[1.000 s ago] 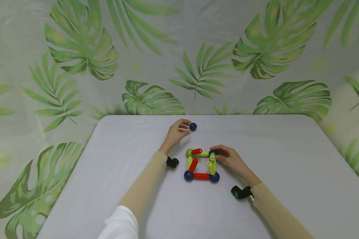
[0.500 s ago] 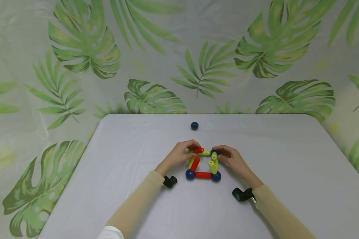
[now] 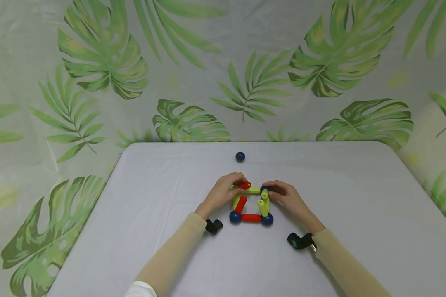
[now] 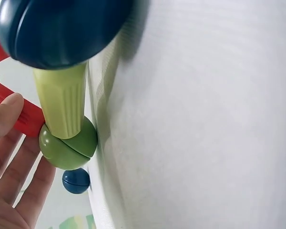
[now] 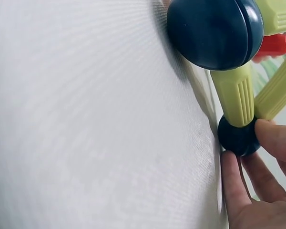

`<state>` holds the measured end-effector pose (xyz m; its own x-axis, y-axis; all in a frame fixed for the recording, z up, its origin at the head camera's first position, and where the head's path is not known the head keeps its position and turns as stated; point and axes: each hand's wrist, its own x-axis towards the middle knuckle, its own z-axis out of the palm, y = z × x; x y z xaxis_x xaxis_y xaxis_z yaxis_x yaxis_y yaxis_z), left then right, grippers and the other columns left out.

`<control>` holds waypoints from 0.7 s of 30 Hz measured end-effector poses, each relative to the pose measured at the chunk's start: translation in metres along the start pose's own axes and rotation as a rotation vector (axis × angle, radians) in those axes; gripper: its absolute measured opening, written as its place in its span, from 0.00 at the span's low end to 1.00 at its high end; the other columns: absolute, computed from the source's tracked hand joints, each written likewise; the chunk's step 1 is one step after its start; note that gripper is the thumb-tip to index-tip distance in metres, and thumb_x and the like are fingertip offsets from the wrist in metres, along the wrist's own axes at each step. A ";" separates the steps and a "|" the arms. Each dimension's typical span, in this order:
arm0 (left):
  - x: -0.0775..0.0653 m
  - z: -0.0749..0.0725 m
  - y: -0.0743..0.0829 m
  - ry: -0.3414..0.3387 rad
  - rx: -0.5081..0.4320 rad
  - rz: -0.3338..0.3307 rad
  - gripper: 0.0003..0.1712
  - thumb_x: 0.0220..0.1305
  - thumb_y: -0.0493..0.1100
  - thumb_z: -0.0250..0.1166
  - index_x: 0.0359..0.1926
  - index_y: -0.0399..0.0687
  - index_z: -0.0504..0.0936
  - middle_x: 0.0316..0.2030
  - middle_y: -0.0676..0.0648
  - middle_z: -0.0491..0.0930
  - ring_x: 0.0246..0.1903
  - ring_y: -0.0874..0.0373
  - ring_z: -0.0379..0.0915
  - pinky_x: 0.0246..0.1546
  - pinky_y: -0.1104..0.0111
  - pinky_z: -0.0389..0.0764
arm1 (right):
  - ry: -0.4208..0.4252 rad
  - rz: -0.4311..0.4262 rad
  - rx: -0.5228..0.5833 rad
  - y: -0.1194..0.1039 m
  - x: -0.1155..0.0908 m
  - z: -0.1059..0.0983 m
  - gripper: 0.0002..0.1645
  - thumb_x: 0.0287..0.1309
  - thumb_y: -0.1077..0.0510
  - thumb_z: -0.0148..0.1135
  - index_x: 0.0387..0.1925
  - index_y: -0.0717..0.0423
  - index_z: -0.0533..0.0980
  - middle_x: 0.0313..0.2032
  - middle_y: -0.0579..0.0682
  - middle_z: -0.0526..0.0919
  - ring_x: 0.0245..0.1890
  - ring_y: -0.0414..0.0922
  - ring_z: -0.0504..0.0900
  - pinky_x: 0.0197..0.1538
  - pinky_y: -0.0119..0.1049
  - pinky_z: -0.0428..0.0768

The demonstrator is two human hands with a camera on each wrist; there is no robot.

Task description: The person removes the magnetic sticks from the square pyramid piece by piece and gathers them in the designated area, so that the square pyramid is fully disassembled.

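Observation:
A square frame of magnetic rods and balls lies on the table, with a red rod [image 3: 251, 218] between two blue balls along its near side. From its corners rise red and yellow-green rods [image 3: 262, 207]. My left hand [image 3: 223, 192] pinches the raised red rod [image 4: 26, 117] at the far left corner, which sits on a green ball [image 4: 69, 148]. At the far right corner my right hand [image 3: 290, 202] holds a dark blue ball [image 5: 238, 136] between thumb and fingers. A raised yellow-green rod [image 5: 276, 86] leans up from that ball.
A loose blue ball [image 3: 240, 156] rests near the far edge of the white-covered table [image 3: 357, 198]. Behind the table hangs a leaf-patterned cloth [image 3: 186, 62]. Each wrist wears a black camera [image 3: 300, 240].
My left hand has let go of the loose blue ball near the far edge and come back to the raised red rod at the far left corner. The right hand stays put.

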<state>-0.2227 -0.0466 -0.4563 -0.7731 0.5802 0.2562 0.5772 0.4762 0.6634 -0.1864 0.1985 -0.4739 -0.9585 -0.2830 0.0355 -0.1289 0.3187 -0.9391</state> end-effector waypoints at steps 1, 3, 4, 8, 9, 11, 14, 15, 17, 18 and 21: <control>0.000 0.000 0.000 0.006 -0.012 -0.001 0.10 0.61 0.36 0.66 0.43 0.49 0.78 0.41 0.53 0.80 0.43 0.59 0.76 0.49 0.68 0.75 | 0.000 0.000 0.001 -0.001 0.000 0.000 0.18 0.66 0.65 0.55 0.56 0.63 0.74 0.55 0.59 0.76 0.56 0.55 0.73 0.60 0.51 0.68; -0.001 0.000 -0.001 0.019 -0.038 0.000 0.11 0.61 0.35 0.65 0.44 0.49 0.78 0.42 0.52 0.80 0.44 0.59 0.76 0.50 0.68 0.75 | -0.001 -0.002 -0.001 -0.008 -0.002 0.001 0.17 0.65 0.67 0.55 0.55 0.65 0.74 0.54 0.61 0.76 0.55 0.56 0.74 0.60 0.51 0.68; -0.001 0.000 -0.002 0.027 -0.050 0.002 0.11 0.62 0.35 0.65 0.45 0.48 0.78 0.42 0.51 0.80 0.44 0.58 0.76 0.50 0.69 0.75 | -0.001 -0.004 -0.008 -0.013 -0.003 0.001 0.17 0.65 0.68 0.55 0.55 0.66 0.74 0.54 0.62 0.76 0.55 0.56 0.74 0.59 0.52 0.69; -0.001 -0.002 -0.005 0.083 -0.085 0.020 0.13 0.63 0.32 0.63 0.49 0.46 0.77 0.45 0.48 0.79 0.46 0.57 0.77 0.49 0.71 0.76 | -0.001 0.000 -0.028 -0.029 -0.008 0.003 0.17 0.65 0.69 0.54 0.54 0.70 0.73 0.53 0.64 0.76 0.54 0.58 0.74 0.58 0.53 0.69; -0.001 -0.003 -0.006 0.096 -0.087 0.019 0.14 0.63 0.32 0.62 0.50 0.45 0.77 0.46 0.48 0.79 0.46 0.57 0.77 0.49 0.71 0.76 | 0.000 0.000 -0.031 -0.030 -0.008 0.003 0.17 0.65 0.69 0.54 0.54 0.70 0.73 0.53 0.64 0.76 0.54 0.58 0.74 0.58 0.53 0.70; -0.001 -0.008 -0.007 0.126 -0.083 0.006 0.15 0.63 0.31 0.63 0.51 0.44 0.77 0.46 0.47 0.79 0.46 0.56 0.76 0.49 0.70 0.76 | 0.001 0.003 -0.032 -0.028 -0.007 0.003 0.17 0.65 0.69 0.54 0.54 0.69 0.73 0.53 0.64 0.76 0.54 0.58 0.74 0.59 0.53 0.70; 0.000 -0.021 -0.014 0.160 -0.054 -0.057 0.16 0.61 0.31 0.64 0.50 0.44 0.79 0.45 0.47 0.79 0.46 0.55 0.75 0.48 0.68 0.77 | 0.007 0.001 -0.032 -0.017 -0.004 0.003 0.17 0.65 0.69 0.54 0.54 0.67 0.74 0.53 0.62 0.76 0.54 0.57 0.74 0.59 0.52 0.70; 0.001 -0.026 -0.019 0.170 -0.040 -0.085 0.15 0.61 0.31 0.65 0.49 0.44 0.80 0.45 0.47 0.79 0.45 0.55 0.75 0.47 0.68 0.78 | 0.009 0.001 -0.029 -0.013 -0.003 0.003 0.17 0.65 0.68 0.55 0.55 0.66 0.74 0.53 0.62 0.76 0.55 0.57 0.74 0.59 0.52 0.69; 0.004 -0.038 -0.030 0.187 -0.006 -0.139 0.15 0.59 0.30 0.66 0.47 0.43 0.81 0.44 0.47 0.80 0.44 0.55 0.75 0.46 0.67 0.78 | 0.014 0.004 -0.024 -0.004 0.000 0.003 0.17 0.65 0.67 0.55 0.55 0.64 0.74 0.54 0.61 0.76 0.55 0.55 0.74 0.60 0.51 0.69; 0.005 -0.043 -0.037 0.190 0.010 -0.164 0.14 0.59 0.30 0.66 0.47 0.43 0.81 0.43 0.47 0.80 0.44 0.54 0.75 0.46 0.66 0.78 | 0.016 0.002 -0.023 -0.003 0.000 0.003 0.17 0.65 0.67 0.55 0.55 0.64 0.74 0.54 0.60 0.76 0.55 0.55 0.74 0.59 0.50 0.70; 0.008 -0.060 -0.058 0.187 0.045 -0.225 0.13 0.58 0.28 0.66 0.44 0.42 0.81 0.43 0.45 0.81 0.44 0.53 0.75 0.47 0.64 0.77 | 0.016 0.005 -0.008 0.000 0.001 0.003 0.17 0.65 0.66 0.56 0.55 0.63 0.75 0.54 0.60 0.77 0.55 0.54 0.74 0.59 0.50 0.70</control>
<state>-0.2785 -0.1092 -0.4503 -0.9156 0.3270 0.2340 0.3937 0.6106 0.6871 -0.1866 0.1960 -0.4752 -0.9631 -0.2666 0.0363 -0.1259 0.3274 -0.9364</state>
